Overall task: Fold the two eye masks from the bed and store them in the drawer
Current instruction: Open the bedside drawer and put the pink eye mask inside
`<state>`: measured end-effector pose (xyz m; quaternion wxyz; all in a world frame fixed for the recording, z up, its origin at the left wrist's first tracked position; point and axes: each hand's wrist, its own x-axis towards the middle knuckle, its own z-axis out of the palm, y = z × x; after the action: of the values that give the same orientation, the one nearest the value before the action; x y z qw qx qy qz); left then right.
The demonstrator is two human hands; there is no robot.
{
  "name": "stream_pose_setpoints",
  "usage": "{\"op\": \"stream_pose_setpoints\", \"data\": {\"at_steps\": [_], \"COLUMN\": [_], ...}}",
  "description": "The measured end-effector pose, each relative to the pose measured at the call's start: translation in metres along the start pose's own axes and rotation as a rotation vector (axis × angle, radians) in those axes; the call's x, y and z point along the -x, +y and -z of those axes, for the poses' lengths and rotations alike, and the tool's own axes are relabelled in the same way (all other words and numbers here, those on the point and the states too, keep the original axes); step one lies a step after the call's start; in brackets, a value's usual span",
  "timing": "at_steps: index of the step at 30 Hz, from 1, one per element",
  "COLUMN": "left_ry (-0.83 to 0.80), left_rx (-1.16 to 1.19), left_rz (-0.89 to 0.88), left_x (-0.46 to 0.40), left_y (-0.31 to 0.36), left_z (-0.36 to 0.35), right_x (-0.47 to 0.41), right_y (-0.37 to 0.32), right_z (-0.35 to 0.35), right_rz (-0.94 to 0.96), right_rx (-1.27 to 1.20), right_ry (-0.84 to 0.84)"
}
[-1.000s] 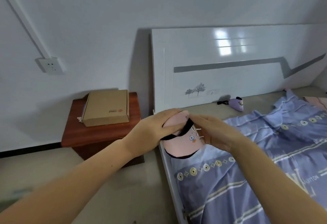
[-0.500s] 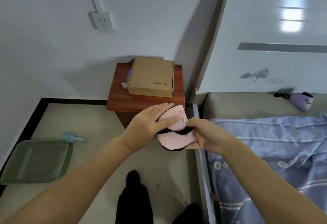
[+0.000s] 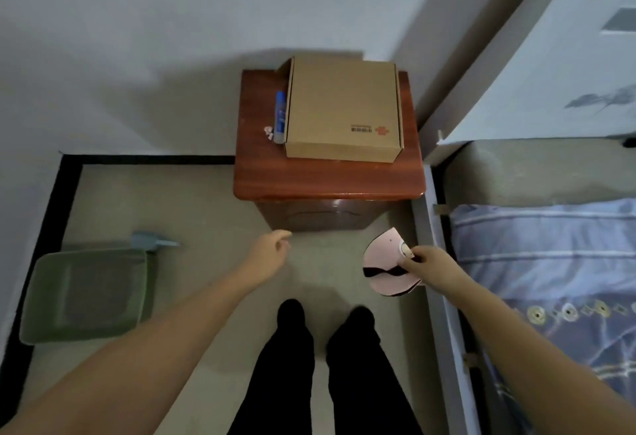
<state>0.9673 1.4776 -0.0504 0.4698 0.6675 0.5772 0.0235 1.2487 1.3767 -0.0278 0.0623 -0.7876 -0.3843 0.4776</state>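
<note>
My right hand (image 3: 425,267) pinches the folded pink eye mask (image 3: 383,267), black strap showing, and holds it over the floor beside the bed frame. My left hand (image 3: 270,252) is empty, fingers loosely curled, reaching toward the front of the reddish-brown nightstand (image 3: 327,181). Its drawer front (image 3: 318,216) is closed. The second, purple eye mask is out of view except for a dark bit at the right edge.
A cardboard box (image 3: 344,109) and a blue tube (image 3: 280,116) lie on the nightstand top. A green bin (image 3: 86,295) stands on the floor at left. The bed with blue striped bedding (image 3: 550,262) runs along the right. My legs are below.
My left hand has let go of the pink mask and moved toward the nightstand front. My right hand alone keeps the mask. The view has tilted downward.
</note>
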Motion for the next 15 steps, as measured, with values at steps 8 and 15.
{"op": "stream_pose_setpoints", "data": {"at_steps": [8,15], "left_ry": [0.314,0.421], "left_rx": [0.415,0.138], "left_rz": [0.256,0.226], "left_x": [-0.134,-0.170], "left_y": [-0.080,-0.114], "left_z": [-0.039,-0.039], "right_x": [-0.172,-0.220], "right_y": [0.035,0.041], "right_z": [-0.030,-0.043], "right_rz": [0.064,0.092], "right_rx": [0.131,0.016], "right_ry": [0.299,0.475]}}
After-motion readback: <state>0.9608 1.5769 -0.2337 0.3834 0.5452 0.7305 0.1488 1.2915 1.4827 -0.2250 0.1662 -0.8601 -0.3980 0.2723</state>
